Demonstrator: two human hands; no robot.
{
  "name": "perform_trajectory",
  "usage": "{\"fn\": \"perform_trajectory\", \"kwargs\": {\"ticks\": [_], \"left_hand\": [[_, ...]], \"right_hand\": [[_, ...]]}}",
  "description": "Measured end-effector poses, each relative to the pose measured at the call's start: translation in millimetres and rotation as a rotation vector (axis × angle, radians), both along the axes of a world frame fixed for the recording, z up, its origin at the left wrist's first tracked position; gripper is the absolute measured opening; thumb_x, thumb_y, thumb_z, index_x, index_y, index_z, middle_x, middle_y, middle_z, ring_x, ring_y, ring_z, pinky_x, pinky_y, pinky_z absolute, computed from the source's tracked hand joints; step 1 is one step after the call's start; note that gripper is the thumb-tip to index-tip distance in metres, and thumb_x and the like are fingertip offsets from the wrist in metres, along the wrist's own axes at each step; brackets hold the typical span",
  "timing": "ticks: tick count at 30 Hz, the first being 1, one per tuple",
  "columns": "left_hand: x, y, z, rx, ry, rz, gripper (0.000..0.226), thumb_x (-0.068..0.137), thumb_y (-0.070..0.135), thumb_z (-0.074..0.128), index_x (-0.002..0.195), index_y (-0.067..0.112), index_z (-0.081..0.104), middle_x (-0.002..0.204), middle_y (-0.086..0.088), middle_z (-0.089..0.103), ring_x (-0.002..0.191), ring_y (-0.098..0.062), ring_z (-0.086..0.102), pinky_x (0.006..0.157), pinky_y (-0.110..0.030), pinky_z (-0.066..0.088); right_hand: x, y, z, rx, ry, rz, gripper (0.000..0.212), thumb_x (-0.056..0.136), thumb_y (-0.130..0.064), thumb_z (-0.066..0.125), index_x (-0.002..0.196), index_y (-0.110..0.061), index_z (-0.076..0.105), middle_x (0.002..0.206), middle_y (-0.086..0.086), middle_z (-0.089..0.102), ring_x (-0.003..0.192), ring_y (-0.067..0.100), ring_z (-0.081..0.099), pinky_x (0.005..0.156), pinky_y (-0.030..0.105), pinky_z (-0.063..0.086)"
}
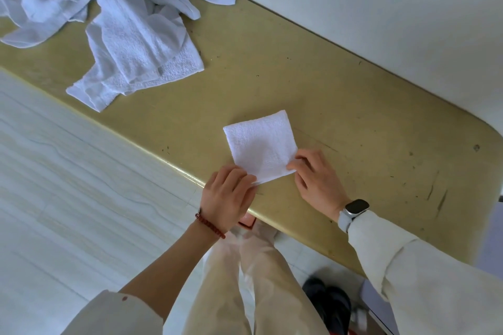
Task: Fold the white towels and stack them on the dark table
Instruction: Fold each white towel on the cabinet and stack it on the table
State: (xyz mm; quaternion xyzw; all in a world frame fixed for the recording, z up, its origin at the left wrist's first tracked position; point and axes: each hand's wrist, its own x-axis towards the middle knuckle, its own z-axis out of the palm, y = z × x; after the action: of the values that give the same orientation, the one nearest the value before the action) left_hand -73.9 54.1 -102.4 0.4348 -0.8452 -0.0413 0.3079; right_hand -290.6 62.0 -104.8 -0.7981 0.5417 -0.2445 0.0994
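A small white towel [261, 145], folded into a square, lies on the yellowish table [340, 106] close to its near edge. My left hand [228, 193] holds the towel's near left corner, fingers curled onto it. My right hand [315, 179] pinches the near right corner between thumb and fingers. A loose heap of unfolded white towels [114, 13] sprawls over the table's far left part. No dark table shows in this view.
A white wall [381, 8] runs along the table's far side. Pale tiled floor [68, 198] lies to the left of the table edge. My legs and dark shoes [329, 304] stand below the table's near edge.
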Motion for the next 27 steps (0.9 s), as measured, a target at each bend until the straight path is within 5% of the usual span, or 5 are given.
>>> {"fn": "perform_trajectory", "kwargs": {"ticks": [12,17,22,27], "left_hand": [[4,-42,-7,0.059,-0.012,0.037,0.015,0.082,0.016,0.056,0.096,0.018,0.055,0.091,-0.001,0.06,0.085,-0.018,0.049,0.069,-0.029,0.037],[3,-39,-9,0.099,0.041,0.017,0.011,0.084,0.012,0.053,0.093,0.017,0.052,0.084,-0.006,0.065,0.08,-0.015,0.049,0.067,-0.026,0.038],[-1,-35,-11,0.135,0.074,0.037,0.011,0.084,0.009,0.047,0.091,0.017,0.05,0.094,0.004,0.047,0.079,-0.016,0.046,0.066,-0.029,0.039],[6,-36,-4,0.129,-0.013,0.019,0.011,0.082,0.012,0.053,0.09,0.02,0.056,0.086,-0.001,0.065,0.079,-0.016,0.048,0.06,-0.032,0.044]], "right_hand": [[2,-25,3,-0.032,0.046,-0.038,0.014,0.082,-0.004,0.044,0.092,-0.012,0.048,0.098,0.007,0.056,0.086,0.02,0.047,0.065,0.028,0.047],[-2,-24,3,0.002,0.056,-0.014,0.018,0.076,0.002,0.053,0.089,-0.01,0.05,0.1,0.005,0.047,0.083,0.025,0.05,0.064,0.031,0.049],[-1,-20,4,0.088,0.08,-0.037,0.023,0.07,0.008,0.063,0.086,-0.007,0.057,0.102,0.006,0.048,0.085,0.027,0.052,0.068,0.036,0.052],[0,-15,11,0.128,0.066,-0.046,0.019,0.078,-0.008,0.049,0.095,-0.007,0.058,0.106,0.01,0.054,0.097,0.025,0.046,0.078,0.037,0.05]]}}
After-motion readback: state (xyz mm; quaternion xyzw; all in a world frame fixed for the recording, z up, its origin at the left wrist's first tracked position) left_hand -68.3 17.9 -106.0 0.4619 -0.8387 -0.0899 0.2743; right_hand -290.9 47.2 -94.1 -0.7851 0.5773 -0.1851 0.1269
